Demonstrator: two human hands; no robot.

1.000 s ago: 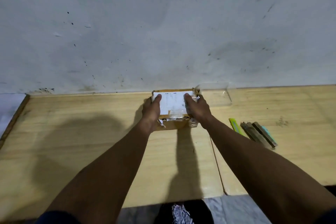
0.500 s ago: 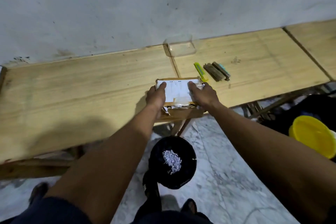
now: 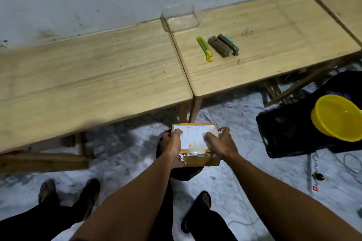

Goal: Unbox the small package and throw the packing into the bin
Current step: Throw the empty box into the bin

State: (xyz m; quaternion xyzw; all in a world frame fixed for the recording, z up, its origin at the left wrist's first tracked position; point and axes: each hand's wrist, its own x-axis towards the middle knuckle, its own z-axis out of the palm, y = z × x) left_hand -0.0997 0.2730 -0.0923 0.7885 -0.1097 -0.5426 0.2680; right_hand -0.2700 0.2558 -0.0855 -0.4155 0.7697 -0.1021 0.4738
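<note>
I have carried the box (image 3: 195, 144) off the worktop (image 3: 94, 76), and with my left grip (image 3: 172, 143) and right grip (image 3: 220, 143) clamped on its two ends it now hangs right over the bin (image 3: 183, 173), ready, I judge, to drop.

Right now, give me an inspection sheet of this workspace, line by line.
Surface: two wooden tables side by side against the wall.
Job's things: cardboard box with white label, held over the black bin.
Clutter: yellow-green cutter, brown blocks, clear container on the tables.
Grips: left hand and right hand clasp the box's ends.
Cables: loose wires on the floor, right.
Surroundings: yellow bowl on a black crate; marble floor.
</note>
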